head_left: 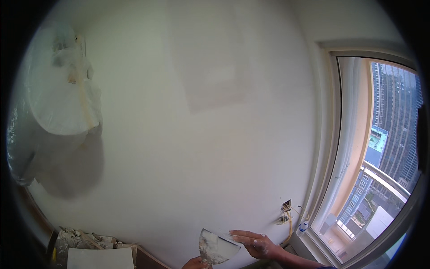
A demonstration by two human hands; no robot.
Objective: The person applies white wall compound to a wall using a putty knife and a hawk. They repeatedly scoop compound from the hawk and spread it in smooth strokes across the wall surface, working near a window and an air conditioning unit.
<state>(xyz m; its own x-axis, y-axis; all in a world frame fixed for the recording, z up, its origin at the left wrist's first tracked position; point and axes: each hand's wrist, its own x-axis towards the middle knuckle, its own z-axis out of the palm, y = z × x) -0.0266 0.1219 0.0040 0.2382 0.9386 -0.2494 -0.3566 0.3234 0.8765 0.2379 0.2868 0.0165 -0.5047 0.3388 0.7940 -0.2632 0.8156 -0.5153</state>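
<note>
At the lower edge, my left hand [195,263] is closed around the base of a wide putty knife [216,249]. Its fan-shaped metal blade is smeared with whitish and brownish filler. My right hand [256,245] is on the right of the blade, its fingers stretched out toward the upper right edge. The fingertips meet or nearly meet that edge; I cannot tell whether they press on it. White smears mark the right fingers. The knife's handle is hidden by the left hand and the picture's edge.
A pale wall [179,157] with a greyer patch [212,85] fills the view. Loose wires hang from a wall box [286,205]. A small bottle [303,226] stands on the sill by the window [354,134]. Plastic sheeting [62,98] covers something at left, above a pale board [100,258] and debris.
</note>
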